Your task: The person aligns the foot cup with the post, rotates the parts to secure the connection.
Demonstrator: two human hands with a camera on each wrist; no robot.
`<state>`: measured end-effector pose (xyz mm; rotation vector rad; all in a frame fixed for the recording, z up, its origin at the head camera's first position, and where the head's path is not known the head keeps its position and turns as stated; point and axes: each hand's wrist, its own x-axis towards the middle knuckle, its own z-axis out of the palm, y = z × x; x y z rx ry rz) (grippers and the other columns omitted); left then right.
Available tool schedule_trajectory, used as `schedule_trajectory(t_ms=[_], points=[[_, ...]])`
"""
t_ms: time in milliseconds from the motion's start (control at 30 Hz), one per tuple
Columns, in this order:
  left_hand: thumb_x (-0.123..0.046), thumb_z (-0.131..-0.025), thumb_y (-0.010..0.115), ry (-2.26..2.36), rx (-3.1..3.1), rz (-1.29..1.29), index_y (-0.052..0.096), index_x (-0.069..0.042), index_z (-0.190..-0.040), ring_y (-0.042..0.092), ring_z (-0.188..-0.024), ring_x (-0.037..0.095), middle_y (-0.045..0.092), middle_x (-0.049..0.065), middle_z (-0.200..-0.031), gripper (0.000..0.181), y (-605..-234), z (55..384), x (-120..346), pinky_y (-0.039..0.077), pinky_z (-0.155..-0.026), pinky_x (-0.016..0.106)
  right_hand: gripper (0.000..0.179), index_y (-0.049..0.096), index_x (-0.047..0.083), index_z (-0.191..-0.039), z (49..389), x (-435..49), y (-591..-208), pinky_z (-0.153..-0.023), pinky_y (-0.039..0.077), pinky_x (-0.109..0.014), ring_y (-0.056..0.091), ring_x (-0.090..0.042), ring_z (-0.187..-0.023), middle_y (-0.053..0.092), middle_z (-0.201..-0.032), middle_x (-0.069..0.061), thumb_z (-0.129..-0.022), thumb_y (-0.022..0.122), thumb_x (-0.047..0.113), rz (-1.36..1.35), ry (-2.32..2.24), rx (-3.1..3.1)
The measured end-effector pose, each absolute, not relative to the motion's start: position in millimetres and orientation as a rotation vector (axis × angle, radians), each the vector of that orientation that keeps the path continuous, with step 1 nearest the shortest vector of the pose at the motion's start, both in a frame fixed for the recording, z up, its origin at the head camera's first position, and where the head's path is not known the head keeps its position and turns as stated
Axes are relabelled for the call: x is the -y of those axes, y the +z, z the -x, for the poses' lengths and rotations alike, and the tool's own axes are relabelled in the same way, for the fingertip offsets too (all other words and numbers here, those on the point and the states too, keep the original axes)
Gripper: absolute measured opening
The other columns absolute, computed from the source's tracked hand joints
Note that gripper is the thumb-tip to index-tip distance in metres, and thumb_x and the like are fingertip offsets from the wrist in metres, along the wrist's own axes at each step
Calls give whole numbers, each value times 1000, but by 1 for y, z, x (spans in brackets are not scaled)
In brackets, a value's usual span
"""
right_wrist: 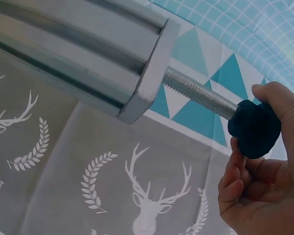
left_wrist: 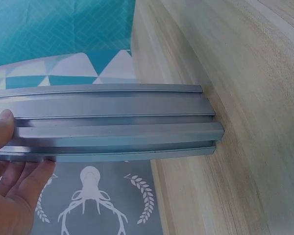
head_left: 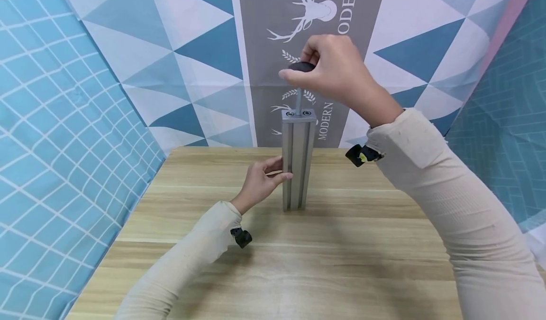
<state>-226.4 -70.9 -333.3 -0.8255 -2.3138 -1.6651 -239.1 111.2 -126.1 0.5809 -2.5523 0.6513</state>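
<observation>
A grooved aluminium profile point(head_left: 298, 163) stands upright on the wooden table, capped by a metal end plate point(head_left: 299, 116) with two bolt heads in its top. Out of the plate rises a threaded rod point(right_wrist: 201, 93) topped by a black star knob point(right_wrist: 255, 128). My right hand point(head_left: 334, 68) pinches that knob between thumb and fingers, above the profile. Lower down, my left hand point(head_left: 264, 180) grips the profile from its left side. In the left wrist view the thumb lies over one face of the profile point(left_wrist: 112, 105) and the fingers are at another side.
The wooden tabletop point(head_left: 273, 272) spreads in front of the profile. Behind it hangs a patterned cloth point(head_left: 204, 59) with triangles and deer heads. Blue tiled-pattern sheets point(head_left: 64, 121) enclose the sides. Each sleeve has a small black camera point(head_left: 241, 237) at the wrist.
</observation>
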Motion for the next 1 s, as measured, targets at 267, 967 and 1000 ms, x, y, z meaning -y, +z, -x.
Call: schedule_trajectory(t_ms=[267,967,1000], points=[[2,-82,72,-1663,2326,807,61,11,-120,66,-100,36,67,26,-107,40,-333,226,72,53,-82,35,49,62,0,-97,237,-106,-124,-75,37,-35,50,-23,-80,57,-88,-10,-87,60,49,-628,509,2557],[2,-83,71,-1646,2315,839,61,10,-120,66,-100,35,67,25,-107,40,-335,227,72,53,-83,33,49,26,10,-152,233,-133,-91,-95,36,-44,46,-27,-116,37,-146,-12,-104,36,18,-1299,437,2908],[1,-83,71,-1644,2313,841,61,10,-120,66,-100,35,67,25,-107,40,-335,227,72,53,-82,32,48,27,10,-151,234,-133,-91,-94,36,-44,46,-28,-115,37,-146,-13,-104,36,17,-1313,434,2889]])
